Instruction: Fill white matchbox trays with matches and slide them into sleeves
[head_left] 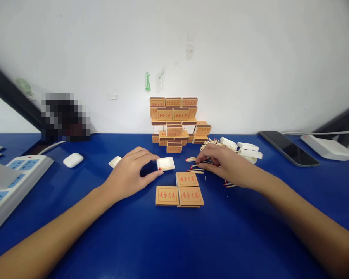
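Observation:
My left hand point(130, 170) grips a small white matchbox tray point(166, 162) between thumb and fingers; a few red-tipped matches lie along its near side. Another white tray point(115, 161) shows partly from behind that hand. Over at the right, my right hand point(221, 164) has its fingertips pinched at some loose matches point(195, 171) on the table. A heap of matches point(208, 143) lies just behind it. In front of the tray sit flat matchbox covers point(167, 195), orange with red characters, grouped together.
Matchboxes point(173, 114) are stacked against the white wall. Several white trays point(248, 149) lie right of the heap. A phone point(289, 148) and a white device point(327, 147) are farther right. At left are an earbud case point(73, 160) and a power strip point(14, 182).

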Available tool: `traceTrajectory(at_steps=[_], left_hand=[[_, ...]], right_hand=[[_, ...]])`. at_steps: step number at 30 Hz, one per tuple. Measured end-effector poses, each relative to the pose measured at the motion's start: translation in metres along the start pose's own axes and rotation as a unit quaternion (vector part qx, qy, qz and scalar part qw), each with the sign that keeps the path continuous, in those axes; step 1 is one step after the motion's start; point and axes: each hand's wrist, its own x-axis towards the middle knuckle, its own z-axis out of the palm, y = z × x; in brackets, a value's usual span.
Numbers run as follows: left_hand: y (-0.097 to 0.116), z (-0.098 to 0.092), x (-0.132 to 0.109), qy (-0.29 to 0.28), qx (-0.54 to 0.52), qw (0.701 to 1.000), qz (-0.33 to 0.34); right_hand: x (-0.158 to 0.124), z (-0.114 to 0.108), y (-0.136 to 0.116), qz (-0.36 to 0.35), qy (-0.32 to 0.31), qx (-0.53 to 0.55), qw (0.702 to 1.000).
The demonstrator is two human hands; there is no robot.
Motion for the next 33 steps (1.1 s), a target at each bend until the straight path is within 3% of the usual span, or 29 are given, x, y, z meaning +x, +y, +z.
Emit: traceTrajectory(at_steps=[8,16,27,33], left_hand=[[0.000,0.000,0.001,-0.002,-0.003,1.000,-0.004],[-0.001,0.002,0.000,-0.008,-0.003,1.000,-0.003],[0.000,0.001,0.001,-0.003,-0.003,1.000,0.003],[0.000,0.001,-0.001,-0.007,-0.003,1.000,-0.001]], right_hand=[[-0.003,-0.006,-0.006,0.010,-0.042,-0.013,0.999],[0.004,0.003,-0.001,0.008,0.096,-0.010,0.995],[0.016,0.016,-0.007,-0.037,0.052,-0.035,0.997],[0.009,0.004,-0.008,0.032,0.088,0.001,0.996]])
